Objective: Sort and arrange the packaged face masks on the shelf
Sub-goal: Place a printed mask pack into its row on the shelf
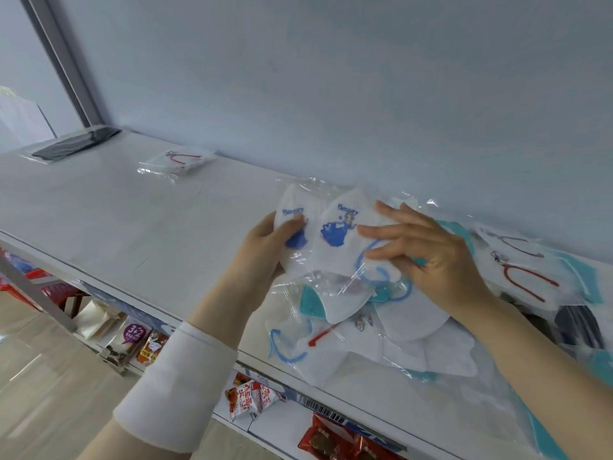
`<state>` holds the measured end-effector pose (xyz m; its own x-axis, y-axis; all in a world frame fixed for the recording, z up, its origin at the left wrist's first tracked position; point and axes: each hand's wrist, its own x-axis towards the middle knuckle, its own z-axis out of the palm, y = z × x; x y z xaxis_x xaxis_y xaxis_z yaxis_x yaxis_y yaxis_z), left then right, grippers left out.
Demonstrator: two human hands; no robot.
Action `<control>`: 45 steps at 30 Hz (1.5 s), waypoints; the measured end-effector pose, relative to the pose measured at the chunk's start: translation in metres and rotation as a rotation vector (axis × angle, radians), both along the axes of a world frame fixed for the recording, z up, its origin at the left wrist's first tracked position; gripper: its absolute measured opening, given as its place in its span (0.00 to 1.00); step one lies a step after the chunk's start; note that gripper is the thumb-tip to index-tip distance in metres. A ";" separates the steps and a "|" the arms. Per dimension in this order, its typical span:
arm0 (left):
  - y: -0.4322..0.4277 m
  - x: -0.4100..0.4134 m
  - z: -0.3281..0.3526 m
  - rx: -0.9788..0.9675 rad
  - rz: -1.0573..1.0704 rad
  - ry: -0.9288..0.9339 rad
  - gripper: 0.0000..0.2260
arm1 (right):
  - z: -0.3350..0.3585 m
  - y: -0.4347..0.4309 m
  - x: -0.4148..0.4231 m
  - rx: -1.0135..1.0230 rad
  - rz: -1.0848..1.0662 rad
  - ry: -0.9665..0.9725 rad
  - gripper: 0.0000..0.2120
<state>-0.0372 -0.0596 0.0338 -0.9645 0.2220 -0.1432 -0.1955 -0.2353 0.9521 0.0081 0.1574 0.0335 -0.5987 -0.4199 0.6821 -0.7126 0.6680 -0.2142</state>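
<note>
The shelf (132,220) is seen stretching away to the left of the fingers. An unsorted pile of packaged face masks (381,343) is spread beneath and right of them, so most sorting is judged undone. Only a black pack (76,144) and a red-strapped pack (179,162) are laid out, far to the left. A blue-printed pack (298,260) is gripped by the left hand (262,244). Its twin pack (338,234) is touched by the right hand (431,260), fingers (381,230) nearly straight; a pinch cannot be told.
</note>
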 end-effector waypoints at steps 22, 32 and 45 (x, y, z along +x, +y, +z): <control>-0.016 -0.032 -0.018 -0.057 0.350 0.082 0.03 | -0.037 0.011 0.021 0.355 -0.235 -0.336 0.28; 0.031 -0.036 -0.008 -0.084 0.189 0.139 0.02 | -0.013 0.052 0.030 0.412 -0.907 -0.570 0.22; 0.041 -0.049 -0.007 -0.059 0.165 0.124 0.03 | -0.012 0.031 -0.062 0.263 -0.932 -0.851 0.45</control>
<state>-0.0865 -0.0186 0.0271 -0.9981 0.0546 -0.0296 -0.0398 -0.1978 0.9794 -0.0534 0.1887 0.0213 -0.9401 0.3269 -0.0964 0.3386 0.9281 -0.1548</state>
